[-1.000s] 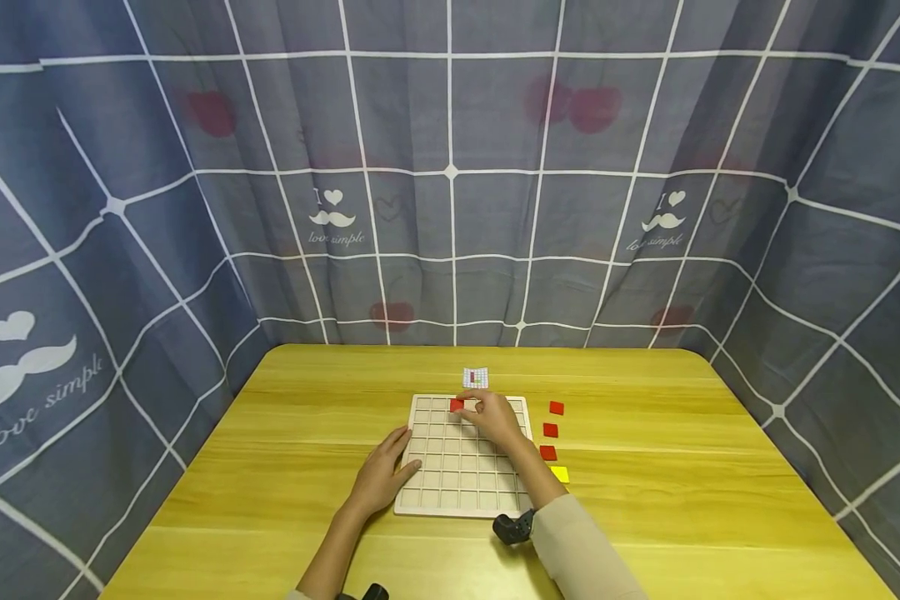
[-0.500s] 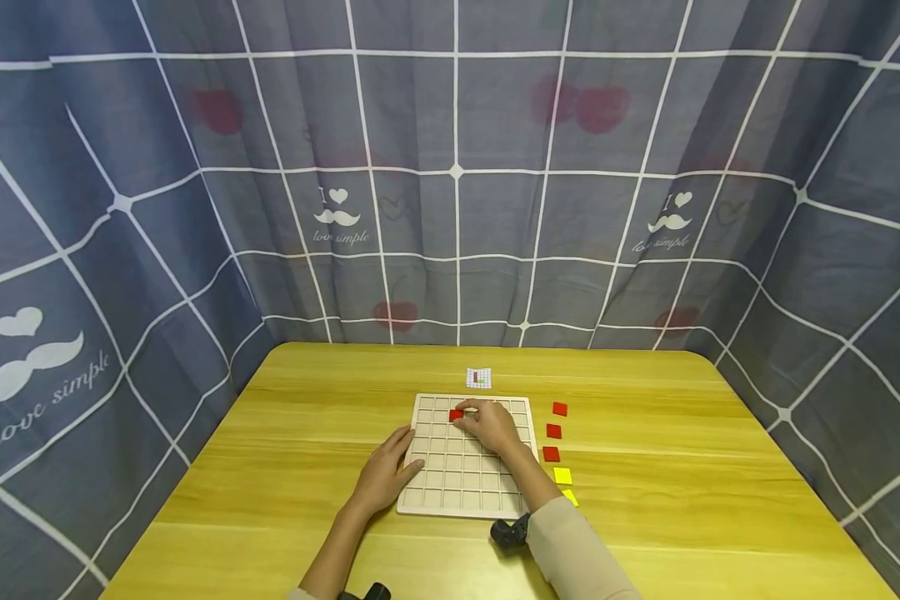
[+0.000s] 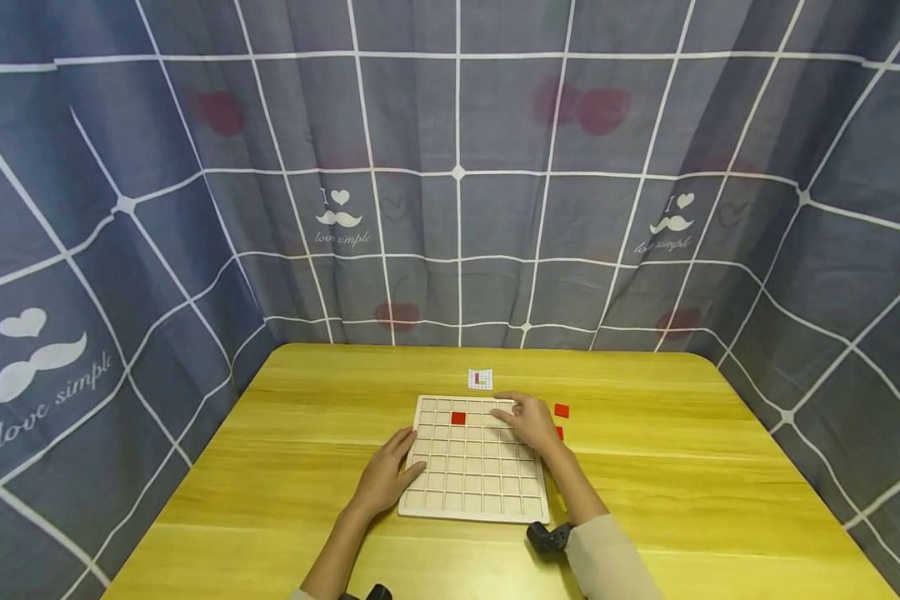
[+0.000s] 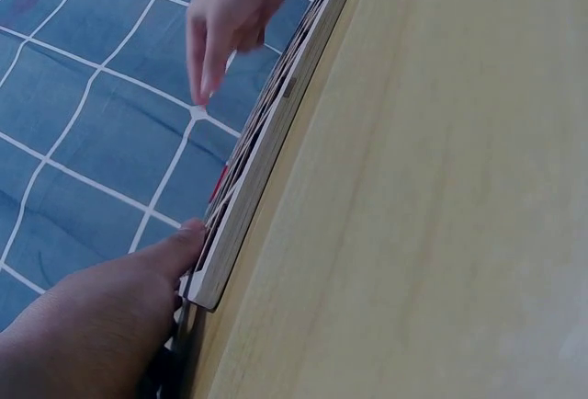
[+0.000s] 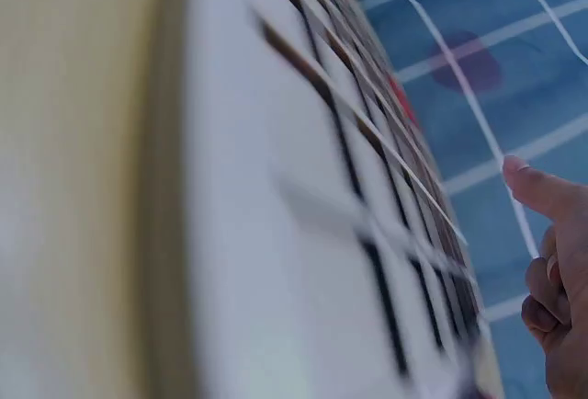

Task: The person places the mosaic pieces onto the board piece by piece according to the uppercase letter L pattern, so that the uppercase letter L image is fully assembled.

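Note:
A pale wooden grid board (image 3: 474,507) lies on the table, with one red square tile (image 3: 458,418) in a cell of its second row from the far edge. My left hand (image 3: 382,477) rests at the board's left edge, its thumb (image 4: 179,250) on the rim and its other fingers straight along the side. Over the board's right part hovers my right hand (image 3: 531,423), thumb and index finger extended and apart, nothing between them. Its other fingers are curled, as the right wrist view shows.
Right of the board lie a red tile (image 3: 562,411) and another red tile (image 3: 559,433), partly covered by the right hand. A yellow tile (image 3: 562,502) peeks out beside the forearm. A small printed grid card (image 3: 480,379) lies behind the board. A curtain (image 3: 420,208) surrounds the table.
My right hand slid the red tile from the far row into the second row, let go of it and moved right. My left hand stayed at the board's edge.

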{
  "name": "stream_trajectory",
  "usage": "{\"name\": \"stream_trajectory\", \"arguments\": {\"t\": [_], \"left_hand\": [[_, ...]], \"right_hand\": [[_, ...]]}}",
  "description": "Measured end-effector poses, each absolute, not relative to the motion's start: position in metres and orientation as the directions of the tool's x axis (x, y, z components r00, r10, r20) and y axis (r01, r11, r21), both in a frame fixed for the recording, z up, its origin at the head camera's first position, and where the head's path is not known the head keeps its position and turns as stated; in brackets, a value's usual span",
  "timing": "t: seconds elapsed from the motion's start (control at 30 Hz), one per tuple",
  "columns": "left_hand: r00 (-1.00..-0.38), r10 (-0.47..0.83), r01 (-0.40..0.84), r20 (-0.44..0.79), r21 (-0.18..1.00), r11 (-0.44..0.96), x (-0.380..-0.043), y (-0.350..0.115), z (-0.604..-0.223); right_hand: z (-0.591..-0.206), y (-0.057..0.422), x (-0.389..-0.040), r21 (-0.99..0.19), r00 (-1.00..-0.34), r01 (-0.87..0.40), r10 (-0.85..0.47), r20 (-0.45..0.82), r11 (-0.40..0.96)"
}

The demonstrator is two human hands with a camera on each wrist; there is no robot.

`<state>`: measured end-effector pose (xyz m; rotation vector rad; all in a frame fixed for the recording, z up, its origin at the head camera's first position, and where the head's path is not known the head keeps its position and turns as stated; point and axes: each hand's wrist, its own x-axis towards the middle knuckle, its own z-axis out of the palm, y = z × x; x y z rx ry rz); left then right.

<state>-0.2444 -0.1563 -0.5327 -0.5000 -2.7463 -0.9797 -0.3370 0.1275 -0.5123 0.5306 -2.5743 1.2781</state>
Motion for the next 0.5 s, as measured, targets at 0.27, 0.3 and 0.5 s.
{"name": "stream_trajectory", "arguments": {"t": [0.27, 0.3, 0.5], "left_hand": [[-0.931, 0.237, 0.359, 0.277, 0.585, 0.728, -0.245, -0.156, -0.531], [-0.931, 0.235, 0.358, 0.278, 0.586, 0.727, -0.245, -0.156, -0.531], [-0.921, 0.233, 0.378, 0.312, 0.572, 0.728, -0.245, -0.155, -0.534]], "right_hand": [[-0.504, 0.212, -0.339, -0.711, -0.930, -0.342, -0.110, 0.352, 0.615], [-0.506, 0.220, -0.339, -0.716, -0.937, -0.323, -0.103, 0.334, 0.619], [-0.523, 0.249, -0.340, -0.659, -0.968, -0.237, -0.115, 0.223, 0.714]]}}
